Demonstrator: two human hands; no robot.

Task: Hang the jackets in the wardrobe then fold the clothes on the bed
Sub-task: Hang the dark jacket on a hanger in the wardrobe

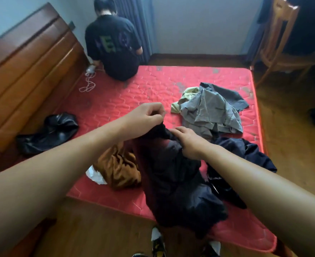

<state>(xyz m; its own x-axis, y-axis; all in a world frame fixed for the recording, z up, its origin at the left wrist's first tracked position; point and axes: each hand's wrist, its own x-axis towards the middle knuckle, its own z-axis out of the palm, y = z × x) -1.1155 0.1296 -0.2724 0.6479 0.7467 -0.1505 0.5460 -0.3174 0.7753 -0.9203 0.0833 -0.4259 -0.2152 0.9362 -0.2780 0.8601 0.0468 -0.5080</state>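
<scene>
Folding step, I'm guessing: left hand point(151, 115) is pinching the top edge of a limp dark navy fabric garment point(177, 186), right hand point(189, 143) is gripping it just beside, and it's dangling over the near edge of the red quilted mattress point(115, 101). Next it's probably needing spreading flat.

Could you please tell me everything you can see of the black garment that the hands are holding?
The black garment is soft, matte cloth, crumpled and unfolded; its kind cannot be told. The left hand pinches its top edge and the right hand grips it just beside, lifting that end. The rest hangs down across the near edge of the red bed, its lower end draping past the edge. A brown garment lies against its left side.
</scene>
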